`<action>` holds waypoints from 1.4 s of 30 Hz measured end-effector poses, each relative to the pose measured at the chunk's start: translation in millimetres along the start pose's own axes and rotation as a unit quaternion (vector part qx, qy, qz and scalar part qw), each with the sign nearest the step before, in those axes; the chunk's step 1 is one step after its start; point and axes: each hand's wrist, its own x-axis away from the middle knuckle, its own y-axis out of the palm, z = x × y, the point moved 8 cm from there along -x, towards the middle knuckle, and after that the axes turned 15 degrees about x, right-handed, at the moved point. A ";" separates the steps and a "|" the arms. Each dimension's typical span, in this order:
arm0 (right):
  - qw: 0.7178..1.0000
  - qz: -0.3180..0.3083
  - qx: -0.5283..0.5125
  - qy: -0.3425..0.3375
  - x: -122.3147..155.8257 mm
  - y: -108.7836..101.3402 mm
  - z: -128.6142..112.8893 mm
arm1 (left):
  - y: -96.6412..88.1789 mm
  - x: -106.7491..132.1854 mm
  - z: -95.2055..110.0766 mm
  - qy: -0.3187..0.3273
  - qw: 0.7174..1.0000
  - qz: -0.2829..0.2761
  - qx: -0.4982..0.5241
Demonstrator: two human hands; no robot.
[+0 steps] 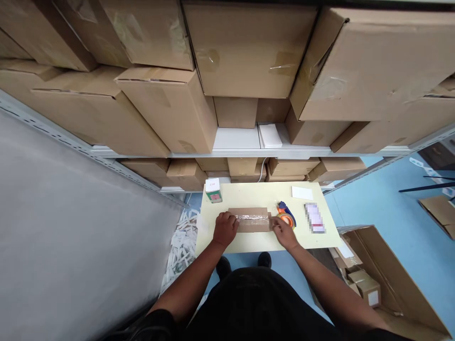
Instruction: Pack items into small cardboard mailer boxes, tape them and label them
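- A flat, oblong brown cardboard box (251,219) is seen lying in the middle of the small pale yellow table (249,244), its long axis running left to right across the person's front.
- A strip of clear shiny tape (253,217) is laid along that long axis on the top face.
- The left hand (224,229) is set on the box's left end, fingers curled down over it; whether the end is gripped or only pressed cannot be told.
- The right hand (283,232) is placed at the box's right end, fingers half bent and touching it; nothing is seen enclosed in it.
- Both hands are equally near, one at each short end, so the box is spanned between them.
- An orange and blue tape dispenser (286,215) stands just beyond the right hand, beside the box's right end.
- A small white and green carton (213,190) sits at the far left corner, and a white card (302,192) at the far right, both apart from the box.
- Bare table is left in front of the box toward the near edge; the left edge lies close to the left hand.
- Shelves of large brown cartons (249,52) are stacked behind the table.
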 end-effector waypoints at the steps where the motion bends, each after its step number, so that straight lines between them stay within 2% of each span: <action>1: 0.998 0.007 0.048 0.033 -5.3 -11.1 18.5 | 2.3 -3.1 2.7 0.007 0.999 -0.013 -0.030; 3: 0.978 0.002 0.161 0.136 -17.6 -29.5 60.2 | 9.1 -6.7 7.4 0.022 0.996 -0.040 -0.081; 4: 0.964 -0.022 0.198 0.178 -24.5 -32.9 78.0 | 13.5 -7.1 9.3 0.029 0.993 -0.055 -0.101; 7: 0.940 -0.120 0.222 0.231 -46.7 -21.1 109.0 | 29.1 -4.9 11.7 0.034 0.986 -0.101 -0.127; 9: 0.938 -0.149 0.210 0.232 -58.7 -8.7 113.9 | 37.6 -3.1 10.7 0.013 0.985 -0.124 -0.119; 12: 0.941 -0.147 0.208 0.223 -65.3 0.4 111.6 | 44.0 -3.3 9.9 -0.031 0.986 -0.137 -0.087; 15: 0.950 -0.121 0.209 0.199 -57.5 -6.6 103.8 | 43.2 -5.9 9.2 -0.074 0.988 -0.128 -0.054; 17: 0.961 -0.085 0.184 0.186 -46.1 -21.3 95.8 | 40.4 -6.6 8.4 -0.096 0.989 -0.107 -0.026; 20: 0.983 -0.002 0.093 0.159 -25.7 -53.0 71.2 | 38.8 -3.5 10.2 -0.099 0.991 -0.089 0.032; 23: 0.998 0.037 0.006 0.060 -12.3 -77.1 17.9 | 36.2 2.1 12.6 -0.088 0.990 -0.078 0.081; 26: 0.997 0.016 -0.021 -0.071 -8.8 -82.1 -53.5 | 28.6 5.2 10.0 -0.089 0.986 -0.070 0.126; 29: 0.990 -0.001 0.027 -0.139 -13.9 -73.4 -110.0 | 18.6 3.8 -0.7 -0.105 0.965 -0.058 0.234; 31: 0.980 0.011 0.094 -0.175 -19.0 -65.9 -136.9 | 15.9 3.1 -15.7 -0.155 0.924 -0.047 0.346; 32: 0.972 0.019 0.135 -0.194 -20.9 -61.8 -147.4 | 17.3 4.3 -25.3 -0.199 0.891 -0.042 0.406; 35: 0.939 0.033 0.248 -0.236 -22.7 -48.9 -167.9 | 27.0 12.9 -46.8 -0.330 0.758 -0.019 0.562; 36: 0.929 0.033 0.275 -0.246 -22.1 -45.1 -171.8 | 29.0 14.9 -49.3 -0.352 0.724 -0.009 0.593; 37: 0.921 0.032 0.294 -0.255 -20.9 -41.7 -175.0 | 29.8 15.7 -49.8 -0.361 0.703 -0.002 0.612; 39: 0.907 0.029 0.321 -0.270 -17.3 -36.5 -180.5 | 27.9 15.3 -49.2 -0.361 0.698 0.014 0.618; 42: 0.896 0.027 0.340 -0.283 -12.7 -32.8 -187.4 | 24.5 15.8 -49.4 -0.369 0.716 0.035 0.592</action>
